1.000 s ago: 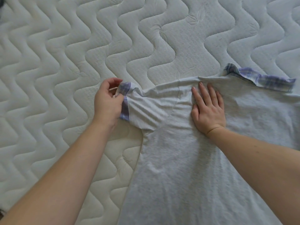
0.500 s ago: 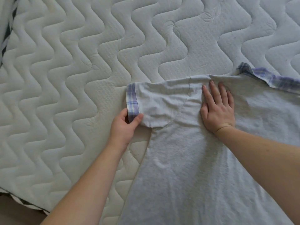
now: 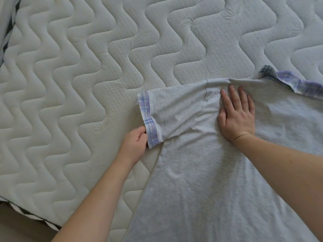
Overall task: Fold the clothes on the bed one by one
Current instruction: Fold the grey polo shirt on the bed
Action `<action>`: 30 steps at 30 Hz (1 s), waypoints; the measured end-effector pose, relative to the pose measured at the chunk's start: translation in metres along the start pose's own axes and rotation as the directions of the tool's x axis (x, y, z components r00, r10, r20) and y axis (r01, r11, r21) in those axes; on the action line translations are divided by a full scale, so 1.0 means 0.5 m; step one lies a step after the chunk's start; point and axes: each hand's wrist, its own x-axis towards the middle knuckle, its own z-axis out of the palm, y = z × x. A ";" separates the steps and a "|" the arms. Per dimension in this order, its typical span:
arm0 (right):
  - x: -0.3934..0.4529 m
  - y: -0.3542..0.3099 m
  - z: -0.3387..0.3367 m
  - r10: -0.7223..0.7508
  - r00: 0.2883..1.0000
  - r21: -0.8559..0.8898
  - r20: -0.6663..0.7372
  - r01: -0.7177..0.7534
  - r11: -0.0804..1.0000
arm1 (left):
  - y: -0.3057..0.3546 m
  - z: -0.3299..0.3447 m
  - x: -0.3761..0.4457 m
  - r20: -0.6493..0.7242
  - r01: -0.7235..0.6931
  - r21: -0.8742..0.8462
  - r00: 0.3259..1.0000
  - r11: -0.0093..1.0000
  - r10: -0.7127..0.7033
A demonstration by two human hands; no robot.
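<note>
A light grey shirt (image 3: pixel 218 172) lies spread flat on the quilted white mattress (image 3: pixel 87 75), taking up the right and lower part of the bed, its body running down toward the person. One short sleeve (image 3: pixel 171 110) sticks out to the left, smoothed flat, with a blue and lilac plaid cuff (image 3: pixel 148 121) along its outer end. A matching plaid collar (image 3: pixel 293 81) shows at the far right edge of the shirt.

The left hand (image 3: pixel 135 142) sits at the lower corner of that cuff, fingers curled in and pinching the plaid edge, with the knuckles resting on the bare mattress just beside the sleeve. The right hand (image 3: pixel 237 116) lies flat on the shirt's shoulder area, fingers straight and slightly spread, palm pressing the fabric down near where the sleeve seam meets the body. The sleeve stretches between the two hands. Both forearms reach in from the near edge of the bed, the right one lying across the shirt's body.
</note>
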 end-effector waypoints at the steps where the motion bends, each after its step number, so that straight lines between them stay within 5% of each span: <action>1: 0.000 0.000 0.000 -0.001 1.000 0.001 0.001 0.001 1.000 | 0.005 -0.002 0.008 -0.048 -0.040 0.037 0.998 0.999 0.041; 5: -0.001 0.000 0.001 -0.001 1.000 -0.002 0.001 0.001 1.000 | 0.025 -0.003 0.055 -0.260 0.053 -0.022 0.964 0.998 -0.057; 8: 0.000 0.000 0.002 0.001 1.000 -0.003 0.001 -0.001 1.000 | 0.043 -0.004 0.097 -0.168 0.177 -0.122 0.966 0.977 -0.196; 12: -0.001 -0.001 -0.002 0.001 1.000 0.000 0.006 -0.001 1.000 | 0.062 -0.002 0.117 -0.012 0.175 -0.044 0.984 0.984 -0.175; 18: -0.002 -0.004 -0.003 0.005 1.000 0.003 0.009 -0.005 1.000 | 0.048 -0.008 0.090 -0.208 0.086 -0.287 0.967 0.954 -0.150; 23: -0.002 -0.002 -0.002 0.006 1.000 0.007 0.004 -0.006 1.000 | 0.008 -0.012 0.068 -0.296 0.214 -0.157 0.921 0.964 -0.253; 30: -0.001 0.001 0.001 0.009 1.000 0.004 0.007 -0.009 1.000 | 0.005 -0.010 0.086 -0.035 0.352 -0.432 0.914 0.830 -0.405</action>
